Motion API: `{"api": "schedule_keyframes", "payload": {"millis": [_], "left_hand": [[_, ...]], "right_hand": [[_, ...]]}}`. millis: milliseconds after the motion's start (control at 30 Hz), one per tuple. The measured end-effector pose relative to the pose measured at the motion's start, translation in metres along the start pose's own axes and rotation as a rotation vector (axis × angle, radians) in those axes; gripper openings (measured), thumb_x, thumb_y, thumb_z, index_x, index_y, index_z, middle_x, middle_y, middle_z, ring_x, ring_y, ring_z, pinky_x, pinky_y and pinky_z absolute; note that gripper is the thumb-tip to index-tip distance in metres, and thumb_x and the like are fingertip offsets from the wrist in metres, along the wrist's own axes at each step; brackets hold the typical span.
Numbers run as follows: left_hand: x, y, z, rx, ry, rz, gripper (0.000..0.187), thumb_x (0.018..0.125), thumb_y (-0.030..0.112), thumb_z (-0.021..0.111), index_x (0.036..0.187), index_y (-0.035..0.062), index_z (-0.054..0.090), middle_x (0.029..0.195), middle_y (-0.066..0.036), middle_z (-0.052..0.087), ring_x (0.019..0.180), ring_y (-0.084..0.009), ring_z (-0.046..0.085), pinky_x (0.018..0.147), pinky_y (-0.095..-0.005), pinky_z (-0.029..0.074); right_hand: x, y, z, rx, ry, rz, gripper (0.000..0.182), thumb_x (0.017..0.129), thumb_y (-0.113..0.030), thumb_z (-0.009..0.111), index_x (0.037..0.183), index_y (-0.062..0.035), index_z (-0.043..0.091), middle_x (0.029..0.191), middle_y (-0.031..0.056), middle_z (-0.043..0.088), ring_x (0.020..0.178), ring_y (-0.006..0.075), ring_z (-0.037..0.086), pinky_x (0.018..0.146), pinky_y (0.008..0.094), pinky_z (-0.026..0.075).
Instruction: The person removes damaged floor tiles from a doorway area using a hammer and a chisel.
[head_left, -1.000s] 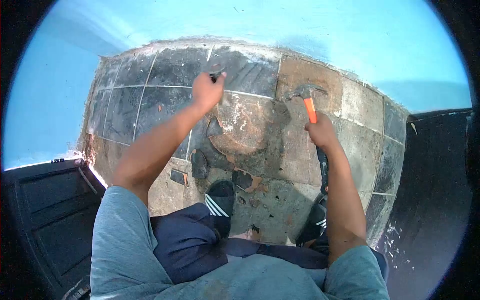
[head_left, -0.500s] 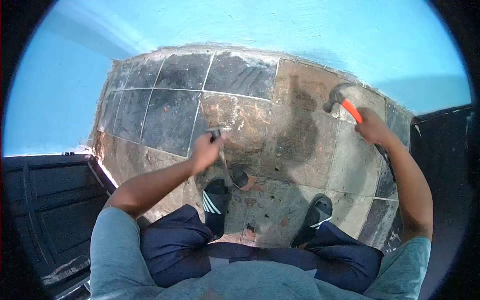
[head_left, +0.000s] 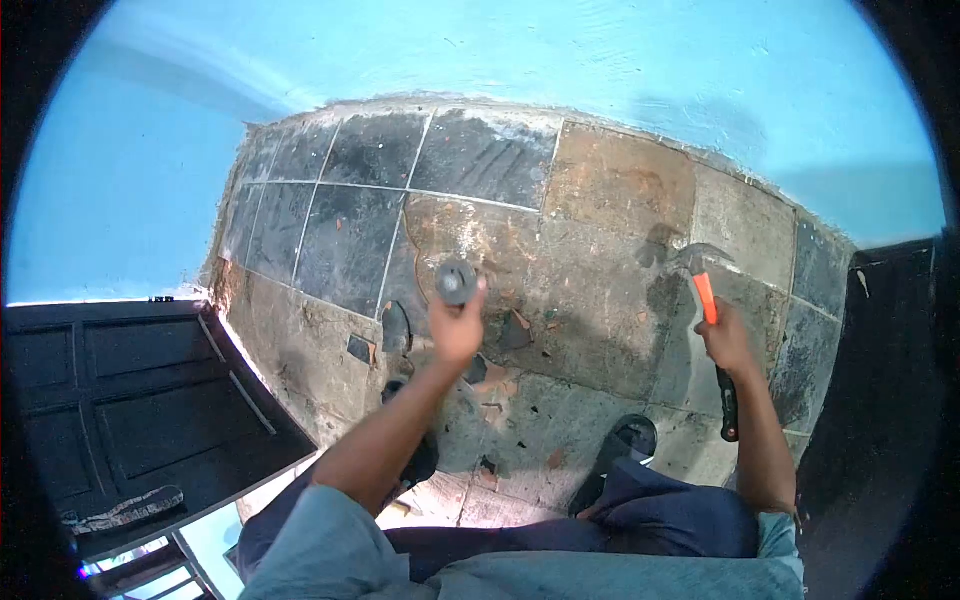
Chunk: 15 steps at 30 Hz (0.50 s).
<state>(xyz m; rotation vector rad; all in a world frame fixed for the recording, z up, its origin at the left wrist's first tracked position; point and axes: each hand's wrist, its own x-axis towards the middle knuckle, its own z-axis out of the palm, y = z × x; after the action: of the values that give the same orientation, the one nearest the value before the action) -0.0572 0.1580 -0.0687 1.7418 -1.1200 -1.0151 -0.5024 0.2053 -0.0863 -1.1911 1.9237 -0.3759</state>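
My left hand is closed around a chisel, whose round dark top with a grey centre faces me. Its shaft and tip are hidden beneath. My right hand grips a claw hammer by its orange and black handle, the metal head pointing away from me above the floor. Around the chisel lie broken dark tile pieces and a further shard. Beyond it, a stripped brownish patch of floor borders whole dark tiles.
A light blue wall closes off the far side. Dark panelled doors stand at left and right. My sandalled foot rests among small rubble; the other is partly behind my left arm.
The chisel has swung from a side view to nearly end-on, and my left hand has turned. The hammer has come lower and nearer to me. Tile shards by the chisel have come into sight.
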Motion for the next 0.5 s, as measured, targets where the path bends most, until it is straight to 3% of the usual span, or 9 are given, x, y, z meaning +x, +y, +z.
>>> {"api": "schedule_keyframes", "payload": {"millis": [67,167,267,333,400,500], "left_hand": [[-0.029,-0.027,0.009,-0.064,-0.038,-0.022,0.037,0.092,0.023,0.077,0.116,-0.0014,0.065,0.102,-0.009,0.073,0.093,-0.0174,0.067,0.084,-0.0339,0.052],[-0.086,-0.025,-0.003,0.310,-0.052,0.211,0.030,0.093,0.017,0.075,0.115,-0.0001,0.066,0.102,-0.005,0.072,0.091,-0.0181,0.068,0.084,-0.0333,0.053],[-0.147,-0.008,-0.014,0.061,-0.026,-0.023,0.027,0.090,0.010,0.073,0.115,0.0017,0.066,0.101,-0.008,0.072,0.092,-0.0213,0.070,0.086,-0.0357,0.054],[-0.184,-0.003,-0.028,0.160,-0.098,-0.088,0.025,0.091,0.011,0.072,0.114,0.0020,0.066,0.101,-0.010,0.072,0.096,-0.0220,0.070,0.088,-0.0361,0.053],[-0.204,0.002,-0.052,0.532,-0.310,-0.088,0.022,0.094,0.014,0.072,0.111,0.0019,0.067,0.103,-0.010,0.073,0.102,-0.0216,0.069,0.092,-0.0354,0.052],[-0.196,0.007,-0.055,0.382,-0.293,-0.295,0.022,0.095,0.011,0.070,0.114,0.0017,0.065,0.108,-0.008,0.071,0.106,-0.0205,0.067,0.094,-0.0349,0.051]], "right_hand": [[0.007,0.000,0.003,0.007,-0.029,-0.018,0.031,0.076,-0.009,0.068,0.104,0.0020,0.059,0.088,0.0253,0.063,0.086,0.0444,0.063,0.079,0.0474,0.048],[0.016,0.004,0.005,0.056,-0.031,-0.046,0.033,0.077,-0.010,0.067,0.106,0.0022,0.059,0.089,0.0262,0.063,0.088,0.0456,0.063,0.081,0.0472,0.048],[0.016,-0.011,-0.001,-0.030,-0.047,-0.106,0.034,0.078,-0.008,0.067,0.109,0.0035,0.059,0.088,0.0265,0.062,0.089,0.0451,0.063,0.081,0.0456,0.048],[0.020,-0.008,0.004,0.037,-0.070,-0.098,0.033,0.079,-0.007,0.066,0.109,0.0037,0.058,0.087,0.0262,0.062,0.088,0.0447,0.063,0.081,0.0450,0.048],[0.020,-0.007,0.007,0.063,-0.082,-0.103,0.031,0.079,-0.006,0.065,0.108,0.0037,0.058,0.087,0.0259,0.062,0.087,0.0445,0.063,0.080,0.0446,0.048],[0.018,-0.015,0.004,0.042,-0.087,-0.138,0.029,0.079,-0.005,0.064,0.106,0.0035,0.058,0.086,0.0253,0.062,0.086,0.0442,0.063,0.079,0.0442,0.048]]}}
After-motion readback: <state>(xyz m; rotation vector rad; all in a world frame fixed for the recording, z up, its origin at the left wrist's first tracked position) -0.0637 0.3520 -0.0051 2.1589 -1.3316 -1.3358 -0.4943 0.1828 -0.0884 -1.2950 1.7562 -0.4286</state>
